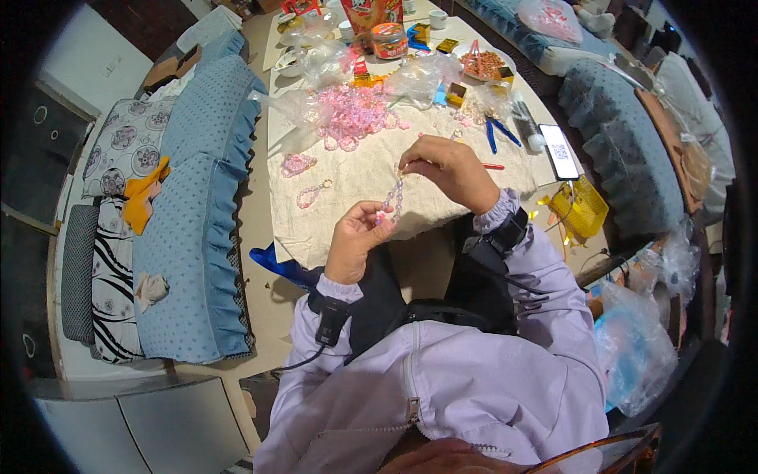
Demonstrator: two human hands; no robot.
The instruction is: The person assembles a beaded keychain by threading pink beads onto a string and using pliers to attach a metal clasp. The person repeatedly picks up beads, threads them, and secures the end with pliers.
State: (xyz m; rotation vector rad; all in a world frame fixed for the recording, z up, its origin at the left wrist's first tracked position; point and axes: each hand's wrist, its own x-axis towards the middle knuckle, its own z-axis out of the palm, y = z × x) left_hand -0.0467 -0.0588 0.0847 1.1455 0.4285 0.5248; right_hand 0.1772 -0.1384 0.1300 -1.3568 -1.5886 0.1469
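A short strand of pale lavender beads [396,196] runs between my two hands above the near edge of the cloth-covered table. My left hand [359,237] pinches its lower end, where a pink flower-like bead [382,217] shows at the fingertips. Higher up and to the right, my right hand [454,170] is closed on the upper end, by what looks like a small gold ring. On the cloth to the left lie a pink beaded loop [308,196] with a gold ring and a small pink beaded bundle [298,164]. Beyond them is a heap of pink beaded pieces [351,114].
Blue-handled pliers [499,134] and a lit phone [559,152] lie on the right. Clear plastic bags [426,75], a jar [388,41] and a plate of nuts [483,63] crowd the far part. A yellow basket [583,207] stands off the table's right side.
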